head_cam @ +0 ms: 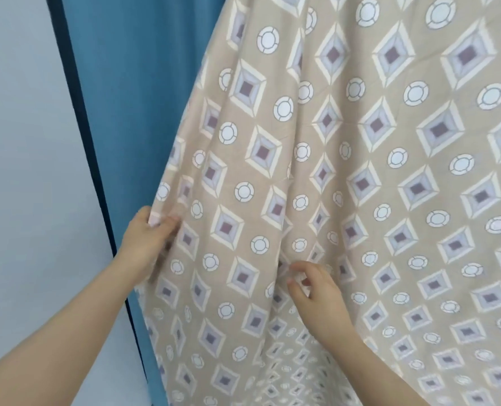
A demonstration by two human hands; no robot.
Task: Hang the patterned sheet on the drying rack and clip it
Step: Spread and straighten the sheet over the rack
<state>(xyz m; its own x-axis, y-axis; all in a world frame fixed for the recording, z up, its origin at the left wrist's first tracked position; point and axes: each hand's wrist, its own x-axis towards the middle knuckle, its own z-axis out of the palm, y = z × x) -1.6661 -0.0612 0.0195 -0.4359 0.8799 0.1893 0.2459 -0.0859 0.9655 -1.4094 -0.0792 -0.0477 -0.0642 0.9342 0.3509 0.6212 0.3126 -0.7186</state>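
Observation:
The patterned sheet (360, 171), beige with diamonds and white circles, hangs down from above the frame and fills the right two thirds of the view. My left hand (149, 241) grips its left edge, thumb and fingers pinching the fabric. My right hand (313, 291) is at a fold near the sheet's middle, fingers curled and touching the cloth; whether it pinches the fold is hard to tell. The drying rack and any clips are out of view.
A blue curtain (132, 112) hangs behind the sheet's left edge, with a dark frame strip (76, 112) beside it. A pale wall (17, 142) takes up the left side.

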